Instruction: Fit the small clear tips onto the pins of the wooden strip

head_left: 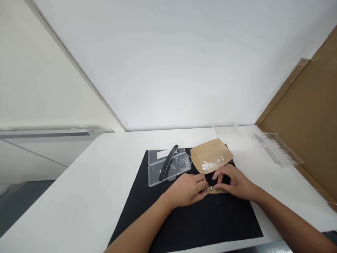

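Note:
A narrow tan strip [218,192] with small shiny metallic pieces on it lies between my hands, low over the black mat. My left hand [188,189] is closed, its thumb and curled fingers pinching the strip's left end. My right hand [235,182] arches over the right part; its thumb touches the strip and its index finger is bent, with a gap between them. Just behind is a tan paper tray [204,153] holding many small white pieces [207,165]. What lies under the fingertips is partly hidden.
A clear hinged plastic case [155,174] lies open on the black mat [195,225], with clear nail tips [181,161] inside and a black curved nail file [167,163] across it. Clear boxes [281,151] stand at right beside a cardboard panel [302,105]. A white wall rises behind.

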A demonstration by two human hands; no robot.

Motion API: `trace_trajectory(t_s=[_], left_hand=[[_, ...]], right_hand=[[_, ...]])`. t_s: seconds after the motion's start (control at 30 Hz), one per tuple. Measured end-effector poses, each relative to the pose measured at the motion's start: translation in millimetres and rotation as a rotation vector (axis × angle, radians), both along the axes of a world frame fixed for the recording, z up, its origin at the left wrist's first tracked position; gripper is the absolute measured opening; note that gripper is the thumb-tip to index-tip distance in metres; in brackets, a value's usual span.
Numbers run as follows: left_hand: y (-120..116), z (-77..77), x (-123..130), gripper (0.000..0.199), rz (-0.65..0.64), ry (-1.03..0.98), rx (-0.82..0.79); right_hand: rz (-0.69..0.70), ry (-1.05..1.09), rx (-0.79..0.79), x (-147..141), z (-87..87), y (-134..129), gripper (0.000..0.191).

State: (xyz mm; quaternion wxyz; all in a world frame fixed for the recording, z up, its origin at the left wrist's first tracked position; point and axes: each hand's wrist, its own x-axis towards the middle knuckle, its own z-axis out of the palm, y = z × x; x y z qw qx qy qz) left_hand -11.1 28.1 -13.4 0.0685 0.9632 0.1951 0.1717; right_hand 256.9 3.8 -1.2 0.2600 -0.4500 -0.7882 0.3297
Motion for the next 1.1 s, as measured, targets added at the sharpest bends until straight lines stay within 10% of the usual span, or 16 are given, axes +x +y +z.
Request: trace_trajectory(t_s=[0.77,1.1], left_hand=[[-1,1.1,0,0.017,0.012,-0.021,0.036],[-7,10.8,11,0.025,0.069,-0.526,0.039]], right_hand=[[0.001,0.112,0.053,-1,5.6,1,0.015],[-0.139,0.504,-0.109,-9,-7.6,-10,0.027]])
